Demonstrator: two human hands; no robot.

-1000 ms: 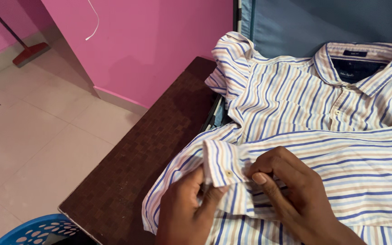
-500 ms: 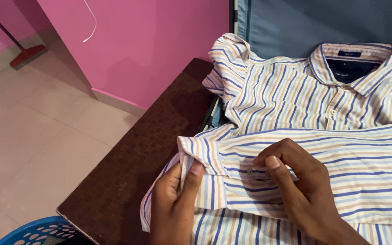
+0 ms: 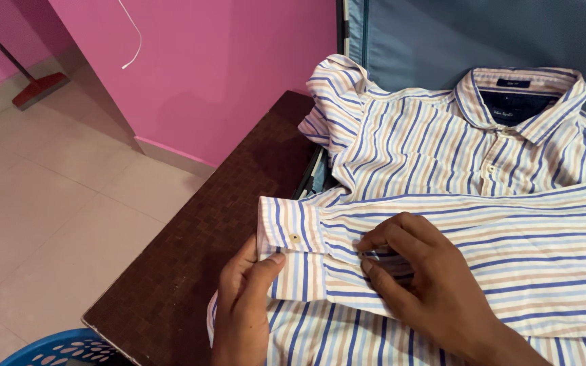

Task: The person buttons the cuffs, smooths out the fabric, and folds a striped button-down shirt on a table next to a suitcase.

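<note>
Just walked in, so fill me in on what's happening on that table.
A person is handling a striped, blue-and-beige button-up shirt laid on a dark brown woven-textured table. The left hand pinches the buttoned cuff of a sleeve folded across the shirt front, thumb on top. The right hand presses flat on the sleeve beside it. A blue plastic basket sits below the table corner.

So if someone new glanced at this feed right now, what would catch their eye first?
Probably the striped shirt, spread collar-up over the dark brown table, its sleeve folded across the front. Next, the two hands at the sleeve's end: the left hand pinches the buttoned cuff, while the right hand presses the sleeve flat beside it. Behind, the bright pink wall stands out, and a blue basket peeks in at bottom left.
</note>
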